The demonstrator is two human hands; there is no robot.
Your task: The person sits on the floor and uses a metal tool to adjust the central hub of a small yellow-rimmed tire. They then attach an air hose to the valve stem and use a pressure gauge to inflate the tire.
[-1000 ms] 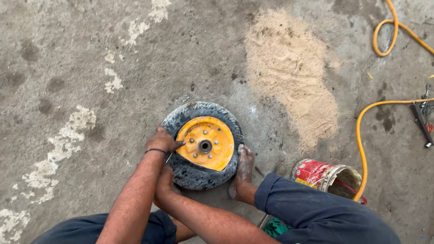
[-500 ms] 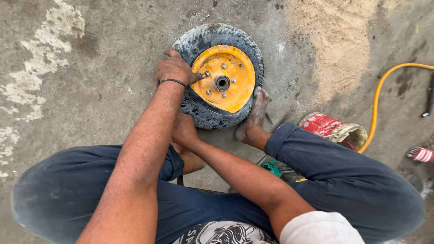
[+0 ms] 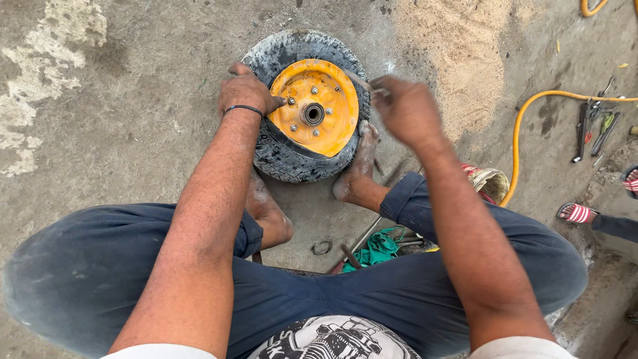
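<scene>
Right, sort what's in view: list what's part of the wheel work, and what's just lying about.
In use: small wheel with orange rim; left hand on the tyre; right hand holding a thin metal tool.

Lying about: yellow hose, hand tools, green cloth, red tin.

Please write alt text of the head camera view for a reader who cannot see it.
A seated person's left hand grips the orange rim of a small wheel inside its worn tyre on a concrete floor, while the right hand holds a thin metal tool at the tyre's edge. Both bare feet brace the tyre; a yellow hose lies right.
</scene>
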